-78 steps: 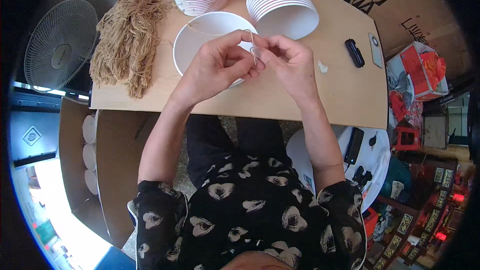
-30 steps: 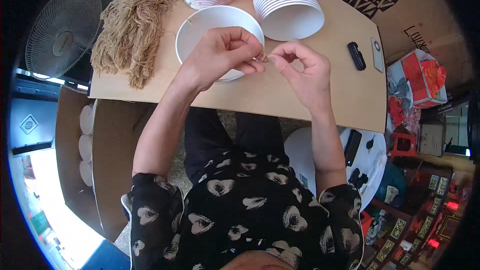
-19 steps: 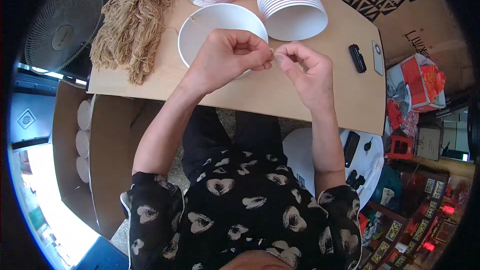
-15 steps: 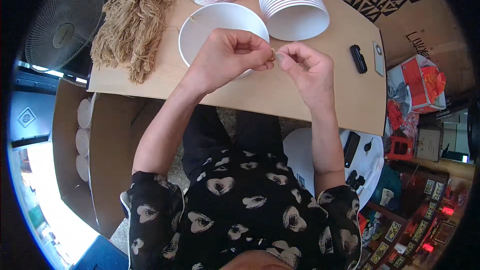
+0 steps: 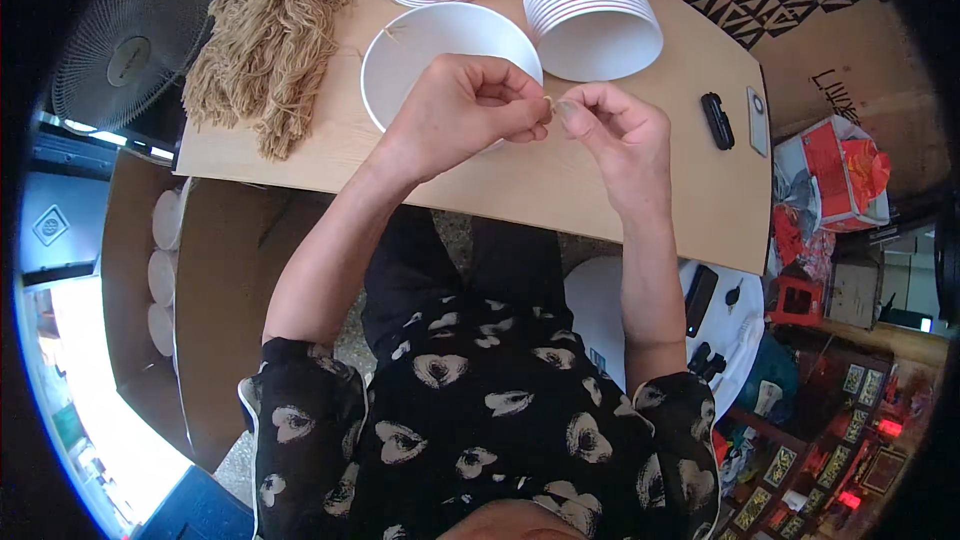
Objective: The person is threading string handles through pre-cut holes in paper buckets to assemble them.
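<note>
Both hands, left hand (image 5: 465, 110) and right hand (image 5: 615, 130), pinch a tan string (image 5: 549, 106) over the white bowl (image 5: 420, 45)

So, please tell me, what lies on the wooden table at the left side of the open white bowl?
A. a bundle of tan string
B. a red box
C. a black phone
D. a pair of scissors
A: a bundle of tan string lies on the table left of the white bowl, while the small black object sits far to the right.
</note>
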`<state>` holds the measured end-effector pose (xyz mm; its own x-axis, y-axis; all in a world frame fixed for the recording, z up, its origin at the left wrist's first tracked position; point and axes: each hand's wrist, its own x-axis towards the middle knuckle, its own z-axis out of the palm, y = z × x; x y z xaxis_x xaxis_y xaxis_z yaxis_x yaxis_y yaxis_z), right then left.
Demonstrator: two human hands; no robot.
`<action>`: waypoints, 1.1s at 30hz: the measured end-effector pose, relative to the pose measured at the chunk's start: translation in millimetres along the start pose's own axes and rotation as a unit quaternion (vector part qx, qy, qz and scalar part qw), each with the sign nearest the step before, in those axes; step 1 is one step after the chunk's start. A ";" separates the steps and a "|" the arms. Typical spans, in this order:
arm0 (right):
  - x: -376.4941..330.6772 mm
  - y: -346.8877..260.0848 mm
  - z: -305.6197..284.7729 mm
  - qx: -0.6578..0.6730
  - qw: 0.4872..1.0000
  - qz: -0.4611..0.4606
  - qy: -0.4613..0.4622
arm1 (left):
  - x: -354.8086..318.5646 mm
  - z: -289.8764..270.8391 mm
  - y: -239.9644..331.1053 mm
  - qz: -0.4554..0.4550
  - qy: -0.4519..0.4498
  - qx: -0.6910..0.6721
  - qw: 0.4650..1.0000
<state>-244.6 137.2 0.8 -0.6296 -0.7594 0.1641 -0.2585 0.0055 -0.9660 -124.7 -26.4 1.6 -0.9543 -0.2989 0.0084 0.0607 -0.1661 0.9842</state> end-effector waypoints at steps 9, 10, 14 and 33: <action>0.4 -1.7 1.9 -0.012 0.999 -0.019 -0.028 | 0.3 -1.1 -7.7 0.049 0.009 0.053 0.997; 1.0 -3.1 1.7 -0.011 1.000 -0.009 -0.028 | 0.4 -0.9 -9.4 0.049 0.008 0.053 0.997; 3.7 1.2 -1.3 0.006 1.000 0.009 -0.027 | -0.1 -0.2 -10.6 0.060 0.005 0.070 0.996; 2.8 1.1 3.7 0.070 0.997 0.016 -0.011 | -1.0 -6.1 -3.7 0.006 -0.028 -0.007 1.000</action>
<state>-244.0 132.7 -0.5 -0.6195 -0.7743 0.1289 -0.1324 -0.0587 -0.9895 -122.1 -31.2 -3.2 -0.9684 -0.2476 0.0297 0.0749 -0.1753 0.9817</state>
